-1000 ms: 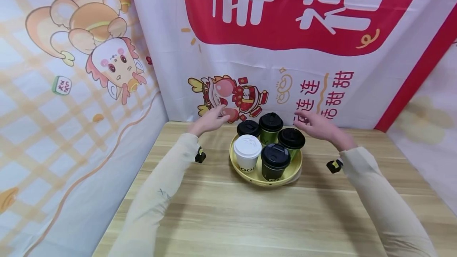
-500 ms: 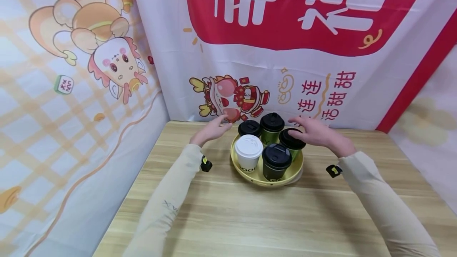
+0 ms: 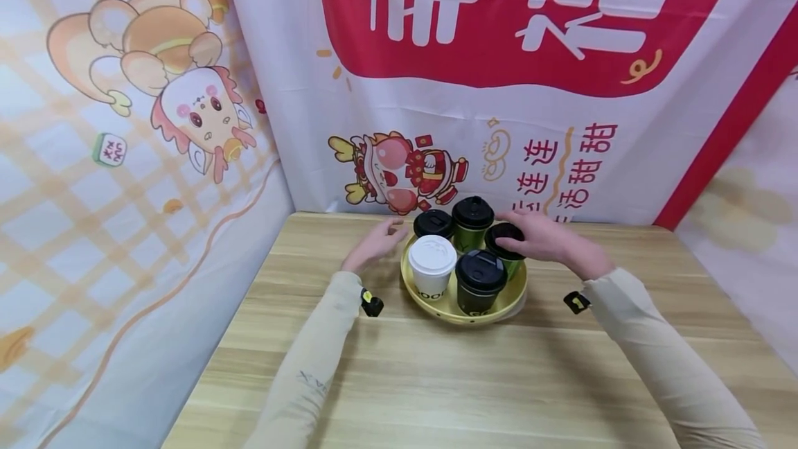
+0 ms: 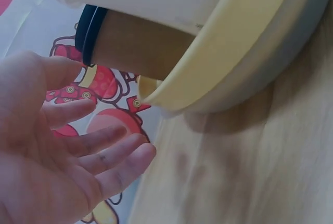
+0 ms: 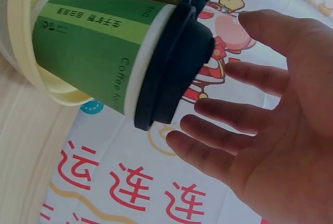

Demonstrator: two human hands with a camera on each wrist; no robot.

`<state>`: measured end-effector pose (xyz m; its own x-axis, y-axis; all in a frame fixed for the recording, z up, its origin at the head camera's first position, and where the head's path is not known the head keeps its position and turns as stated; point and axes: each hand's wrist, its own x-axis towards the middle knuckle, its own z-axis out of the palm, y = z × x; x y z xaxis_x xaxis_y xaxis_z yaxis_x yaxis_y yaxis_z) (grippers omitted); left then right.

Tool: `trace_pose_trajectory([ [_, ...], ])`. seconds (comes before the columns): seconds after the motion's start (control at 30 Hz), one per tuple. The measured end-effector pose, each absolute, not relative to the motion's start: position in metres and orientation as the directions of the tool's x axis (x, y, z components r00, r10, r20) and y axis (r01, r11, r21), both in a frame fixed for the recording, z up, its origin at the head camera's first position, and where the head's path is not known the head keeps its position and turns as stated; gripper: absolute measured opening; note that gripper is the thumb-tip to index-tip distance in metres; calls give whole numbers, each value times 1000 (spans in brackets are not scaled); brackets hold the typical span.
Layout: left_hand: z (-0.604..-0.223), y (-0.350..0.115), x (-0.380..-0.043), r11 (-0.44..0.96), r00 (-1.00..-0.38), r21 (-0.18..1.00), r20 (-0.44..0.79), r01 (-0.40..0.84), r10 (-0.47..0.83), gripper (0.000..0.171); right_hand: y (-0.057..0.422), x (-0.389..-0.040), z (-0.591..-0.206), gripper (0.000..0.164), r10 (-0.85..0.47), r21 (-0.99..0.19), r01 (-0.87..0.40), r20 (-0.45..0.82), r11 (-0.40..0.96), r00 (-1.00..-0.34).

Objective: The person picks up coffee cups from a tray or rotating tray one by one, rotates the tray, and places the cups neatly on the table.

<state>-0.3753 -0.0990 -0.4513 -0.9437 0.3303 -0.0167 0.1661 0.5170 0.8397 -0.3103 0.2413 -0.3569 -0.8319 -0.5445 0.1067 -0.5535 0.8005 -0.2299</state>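
Note:
My left hand (image 3: pixel 377 243) is beside the left side of a round yellow tray (image 3: pixel 433 310), fingers spread, holding nothing. In the left wrist view, its palm (image 4: pixel 47 156) faces a brown cup (image 4: pixel 140 44) with a dark lid. My right hand (image 3: pixel 541 235) hovers by the tray's right side, close to a green paper coffee cup (image 5: pixel 93 52) with a black lid (image 5: pixel 174 68). Its fingers are loosely bent, apart from that lid in the right wrist view. Also on the tray stand a white-lidded cup (image 3: pixel 431 265), a dark cup (image 3: pixel 480 283) in front and another green cup (image 3: pixel 472 224) behind.
The tray sits on a wood-grain table (image 3: pixel 461 386). A printed cloth (image 3: pixel 399 102) hangs close behind the table, and another patterned cloth (image 3: pixel 156 213) runs down its left side. Small black cameras (image 3: pixel 372 303) are worn on both wrists.
My left hand has come lower and nearer to the tray's left side. The right hand has moved left and down, now overlapping the right-hand cup in the head view. The cups stay put.

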Motion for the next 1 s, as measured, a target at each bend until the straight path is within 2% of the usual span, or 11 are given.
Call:
trace_pose_trajectory([
  [0.2, -464, -94, -372, 427, -947, 902, -77, 67, 311, 51, 242, -312, -366, 55, -538, -189, -548, 104, 815, -836],
  [0.37, -473, -90, -368, 414, -956, 910, -116, 7, 271, 52, 240, -314, -372, 53, -551, -146, -565, 128, 812, -825],
  [0.53, -480, -87, -366, 414, -967, 910, -102, 4, 235, 50, 240, -316, -377, 54, -544, -154, -556, 112, 817, -831],
  [0.83, -482, -85, -364, 245, -967, 964, -154, -102, 203, 49, 240, -317, -376, 61, -515, -186, -514, 46, 837, -856],
  [1.0, -487, -84, -363, 234, -967, 964, -169, -122, 192, 45, 241, -316, -376, 69, -525, -168, -523, 34, 836, -850],
])
